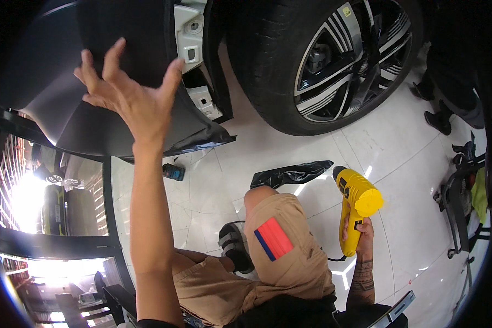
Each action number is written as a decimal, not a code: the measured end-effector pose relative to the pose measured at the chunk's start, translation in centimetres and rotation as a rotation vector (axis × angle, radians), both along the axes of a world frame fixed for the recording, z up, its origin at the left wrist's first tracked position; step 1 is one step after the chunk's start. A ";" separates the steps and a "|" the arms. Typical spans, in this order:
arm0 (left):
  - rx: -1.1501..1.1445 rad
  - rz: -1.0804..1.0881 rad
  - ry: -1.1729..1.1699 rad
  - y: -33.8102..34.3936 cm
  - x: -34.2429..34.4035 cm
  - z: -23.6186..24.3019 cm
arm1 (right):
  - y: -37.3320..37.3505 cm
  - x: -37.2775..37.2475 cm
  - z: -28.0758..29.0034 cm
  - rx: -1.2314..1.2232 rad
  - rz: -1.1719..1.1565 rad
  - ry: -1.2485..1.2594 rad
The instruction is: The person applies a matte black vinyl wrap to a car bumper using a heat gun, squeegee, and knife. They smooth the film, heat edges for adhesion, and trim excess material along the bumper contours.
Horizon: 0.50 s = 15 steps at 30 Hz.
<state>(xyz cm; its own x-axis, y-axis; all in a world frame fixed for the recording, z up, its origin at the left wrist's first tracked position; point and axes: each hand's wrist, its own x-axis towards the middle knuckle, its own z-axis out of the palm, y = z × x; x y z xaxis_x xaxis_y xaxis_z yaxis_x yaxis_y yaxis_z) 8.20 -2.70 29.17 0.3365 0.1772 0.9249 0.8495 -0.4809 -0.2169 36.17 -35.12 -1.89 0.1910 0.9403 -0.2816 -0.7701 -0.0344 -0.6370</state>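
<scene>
My left hand (131, 90) is raised in front of a car's dark matte bumper panel (131, 33), fingers spread and holding nothing. Whether its fingertips touch the panel I cannot tell. Low on the right, my right hand (364, 232) grips a yellow heat gun (359, 197) by its handle, with the dark nozzle pointing up and away from me. Beside the panel's edge, white body metal (190, 46) with square holes is exposed. A loose dark film edge (202, 139) hangs at the panel's lower corner.
A car wheel (355, 63) stands at the upper right. On the tiled floor lie a black film strip (292, 174) and a small teal-and-black device (174, 171). A red squeegee-like rectangle (274, 239) rests on my thigh. A wheeled stool or cart (459, 202) and another person's feet (438, 117) are at right.
</scene>
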 end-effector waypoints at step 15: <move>-0.110 0.014 0.023 -0.4 -1.9 -2.7 | -0.7 0.2 -4.0 -0.121 -0.029 -0.119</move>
<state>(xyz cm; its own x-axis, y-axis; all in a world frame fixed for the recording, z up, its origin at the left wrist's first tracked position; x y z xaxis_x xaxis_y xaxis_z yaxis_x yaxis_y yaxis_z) 6.28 -3.12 26.45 0.3544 0.2816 0.8917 0.8516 -0.4910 -0.1834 36.41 -35.84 -5.87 0.2562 0.8946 -0.3660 -0.6911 -0.0952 -0.7164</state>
